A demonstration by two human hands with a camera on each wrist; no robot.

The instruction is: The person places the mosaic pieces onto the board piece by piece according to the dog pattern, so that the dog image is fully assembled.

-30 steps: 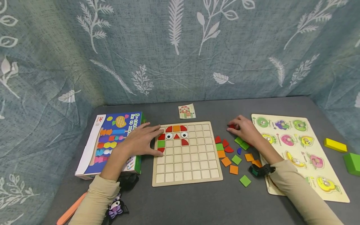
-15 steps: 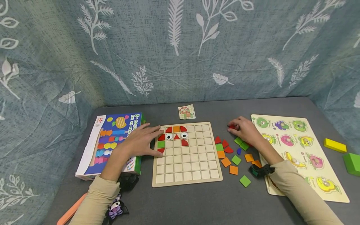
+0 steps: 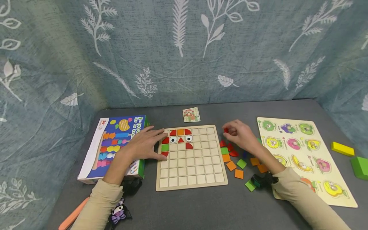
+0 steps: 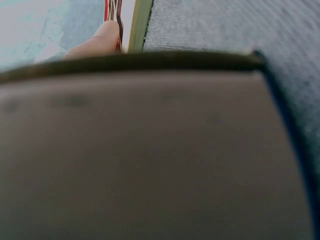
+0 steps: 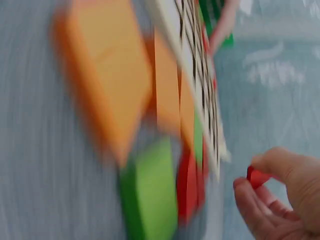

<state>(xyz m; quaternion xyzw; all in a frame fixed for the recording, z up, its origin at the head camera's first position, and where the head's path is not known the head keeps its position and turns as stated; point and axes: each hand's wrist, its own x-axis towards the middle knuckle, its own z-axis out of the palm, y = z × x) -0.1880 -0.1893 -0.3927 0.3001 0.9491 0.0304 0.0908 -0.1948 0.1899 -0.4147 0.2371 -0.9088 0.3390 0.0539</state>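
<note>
A wooden grid board (image 3: 195,163) lies in the middle of the table. Red, green and orange tiles and two round eye tiles (image 3: 188,138) fill some cells in its upper left. My left hand (image 3: 142,144) rests at the board's left edge, fingers and thumb spread and touching its rim. Just right of the board, my right hand (image 3: 240,134) pinches a small red tile (image 5: 257,176) between thumb and fingers; its exact shape is partly hidden. Loose red, green and orange tiles (image 3: 239,173) lie below that hand. The box hides most of the left wrist view.
A small patterned card (image 3: 191,114) lies behind the board. To the left is a colourful toy box (image 3: 115,143); to the right, a fruit puzzle board (image 3: 314,153). Yellow (image 3: 342,149) and green blocks (image 3: 360,167) sit at far right. An orange stick (image 3: 73,214) lies front left.
My right hand has moved left toward the board, carrying the red tile away from the spot beside the fruit puzzle. My left hand has stayed at the board's edge.
</note>
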